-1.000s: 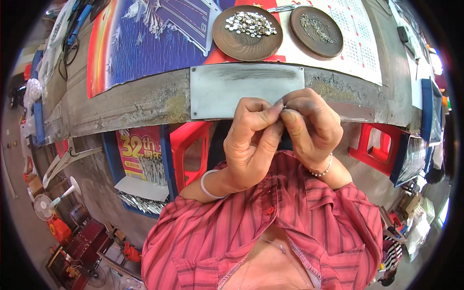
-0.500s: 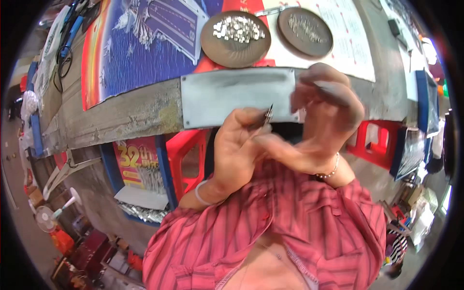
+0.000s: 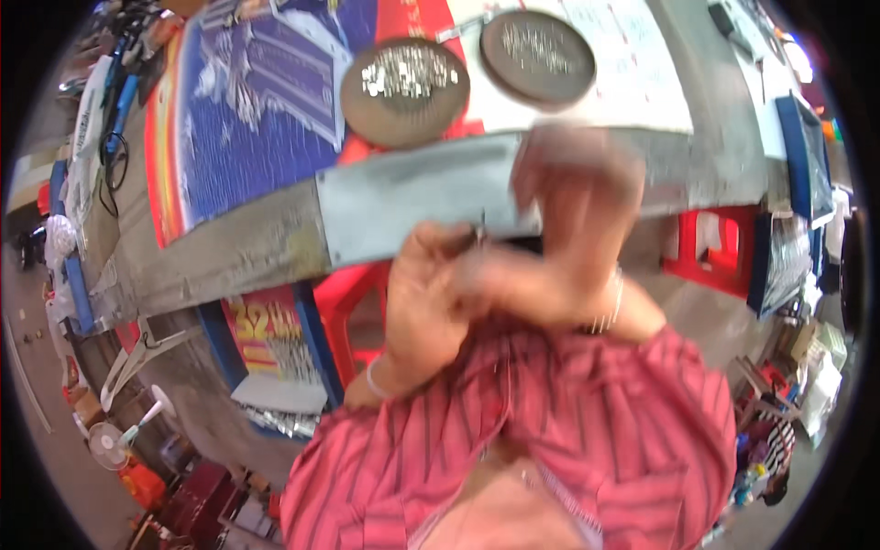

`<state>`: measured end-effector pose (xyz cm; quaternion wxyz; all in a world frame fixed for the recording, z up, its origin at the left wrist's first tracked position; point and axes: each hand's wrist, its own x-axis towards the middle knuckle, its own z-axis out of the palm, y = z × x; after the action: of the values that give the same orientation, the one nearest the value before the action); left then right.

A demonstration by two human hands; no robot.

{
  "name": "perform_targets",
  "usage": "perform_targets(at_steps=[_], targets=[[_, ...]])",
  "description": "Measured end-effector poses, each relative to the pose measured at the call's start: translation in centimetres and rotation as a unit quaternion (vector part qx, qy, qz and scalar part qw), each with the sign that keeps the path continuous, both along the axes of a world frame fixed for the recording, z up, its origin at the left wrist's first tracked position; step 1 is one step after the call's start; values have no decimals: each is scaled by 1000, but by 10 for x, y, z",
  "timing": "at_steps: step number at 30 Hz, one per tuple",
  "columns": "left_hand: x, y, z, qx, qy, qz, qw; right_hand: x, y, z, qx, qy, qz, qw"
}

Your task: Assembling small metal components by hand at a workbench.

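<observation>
Head view: the left hand [image 3: 426, 293] is curled nearly shut, thumb and fingers pinched on a thin dark pin [image 3: 478, 234] that stands just above the fingertips, in front of the grey plate [image 3: 403, 206] on the bench edge. The right hand [image 3: 568, 229] is badly blurred and crosses over the left; its fingers look loosely spread, but whether it grips anything cannot be told.

The pin looks tiny, light and stiff, likely metal, so it should slip or drop easily. A fingertip pinch low on its shaft, as the left hand has it, seems the safest hold.

Beyond the plate sit two round brown dishes: the left dish [image 3: 362, 115] holds a heap of small bright metal bits, the right dish [image 3: 577, 82] a thinner scatter. A red stool [image 3: 701, 261] stands under the bench.
</observation>
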<state>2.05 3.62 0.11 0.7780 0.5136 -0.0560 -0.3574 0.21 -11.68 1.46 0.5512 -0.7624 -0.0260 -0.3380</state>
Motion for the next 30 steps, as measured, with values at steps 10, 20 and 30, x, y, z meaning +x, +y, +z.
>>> perform_targets(at_steps=[10,20,30], targets=[[18,4,0,-243,263,-47,933,-40,-60,-12,29,57,-117,991],[68,-15,10,165,-324,-143,920,-42,-70,-44,-35,98,-122,987],[102,-43,-2,243,-695,-241,633,-34,-66,-42,-81,94,-138,983]])
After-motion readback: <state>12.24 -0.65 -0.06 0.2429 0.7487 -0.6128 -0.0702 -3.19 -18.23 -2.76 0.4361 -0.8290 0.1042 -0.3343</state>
